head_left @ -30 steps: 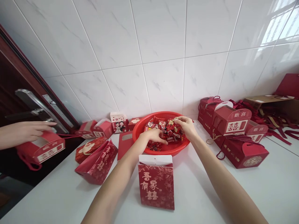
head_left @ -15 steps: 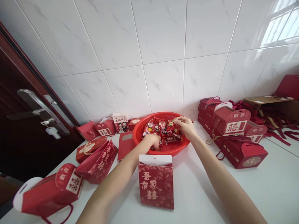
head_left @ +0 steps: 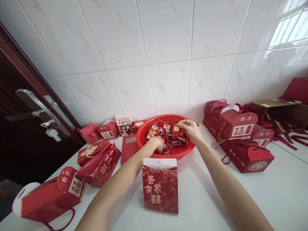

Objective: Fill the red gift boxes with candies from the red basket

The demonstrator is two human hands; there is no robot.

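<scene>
A red plastic basket [head_left: 141, 134] holds a loose heap of wrapped candies [head_left: 167, 130], mostly in red wrappers. My left hand [head_left: 157, 143] reaches in over the basket's near left side, its fingers curled down among the candies and their tips hidden. With thumb and fingers together at the right side, my right hand [head_left: 190, 128] pinches the top edge of a red and gold candy packet [head_left: 176, 130]. Between my forearms a red gift box [head_left: 160, 191] with pale lettering stands upright, its white top flap raised.
To the left stand several red gift boxes [head_left: 53, 199], some with cord handles. More boxes [head_left: 242, 126] are stacked at the right, near a cardboard box [head_left: 276, 103] and dark red ribbons [head_left: 284, 123]. A tiled wall [head_left: 168, 86] rises behind; a door handle [head_left: 43, 112] is at far left.
Both hands stay at the basket, with the left fingers shifting slightly among the candies. The packet at my right fingers has turned to show more of its gold front. The view has shifted a little.
</scene>
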